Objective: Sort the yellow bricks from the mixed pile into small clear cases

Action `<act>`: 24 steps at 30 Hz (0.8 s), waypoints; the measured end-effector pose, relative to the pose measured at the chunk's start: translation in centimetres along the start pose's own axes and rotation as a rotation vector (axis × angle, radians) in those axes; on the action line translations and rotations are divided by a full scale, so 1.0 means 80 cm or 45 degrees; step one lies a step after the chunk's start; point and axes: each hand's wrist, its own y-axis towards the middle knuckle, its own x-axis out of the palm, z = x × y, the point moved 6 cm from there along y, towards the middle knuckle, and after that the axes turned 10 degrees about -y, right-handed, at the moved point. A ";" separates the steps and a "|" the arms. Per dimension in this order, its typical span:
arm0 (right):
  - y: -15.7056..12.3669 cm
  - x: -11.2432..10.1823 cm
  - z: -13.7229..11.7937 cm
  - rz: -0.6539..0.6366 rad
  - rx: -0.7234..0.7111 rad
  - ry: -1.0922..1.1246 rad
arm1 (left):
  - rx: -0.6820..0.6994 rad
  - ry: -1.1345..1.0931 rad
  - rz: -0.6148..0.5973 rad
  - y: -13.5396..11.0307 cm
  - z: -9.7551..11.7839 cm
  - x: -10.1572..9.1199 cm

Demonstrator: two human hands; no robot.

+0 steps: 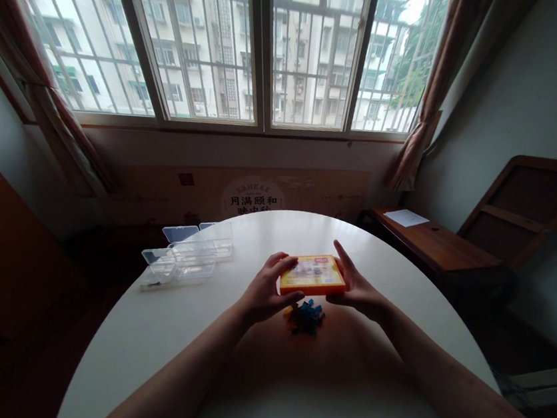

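Both hands hold a flat orange box (312, 274) with a printed yellow lid just above the round white table (154, 329). My left hand (265, 291) grips its left edge with curled fingers. My right hand (354, 285) holds its right edge, the fingers reaching along the far side. Under the box, on the table, lies a small pile of blue pieces (307, 314) with an orange bit at its left.
Clear plastic compartment trays (187, 256) lie at the table's far left. Behind the table are a cardboard box (254, 196) with print, a barred window and curtains. A wooden side table (430, 243) with a paper sheet (407, 217) stands at the right.
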 end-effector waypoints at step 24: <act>-0.001 0.032 -0.020 -0.105 -0.009 0.269 | -0.816 -0.843 0.585 0.007 -0.054 -0.012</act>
